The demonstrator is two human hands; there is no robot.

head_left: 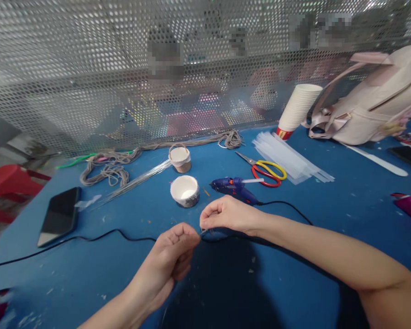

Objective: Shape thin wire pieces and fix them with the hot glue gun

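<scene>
Pinching a short bit of twine [203, 231] between my left hand [173, 256] and right hand [228, 214], fingertips pressed together; glue gun [234, 187] just beyond my right hand.

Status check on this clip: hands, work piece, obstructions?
Left hand and right hand pinching a short thin grey strand between them. Black cable runs under hands. Blue glue gun just beyond.

One head-worn view — forward and down, close over the blue table [329, 219], mesh screen [89, 68] behind.
</scene>
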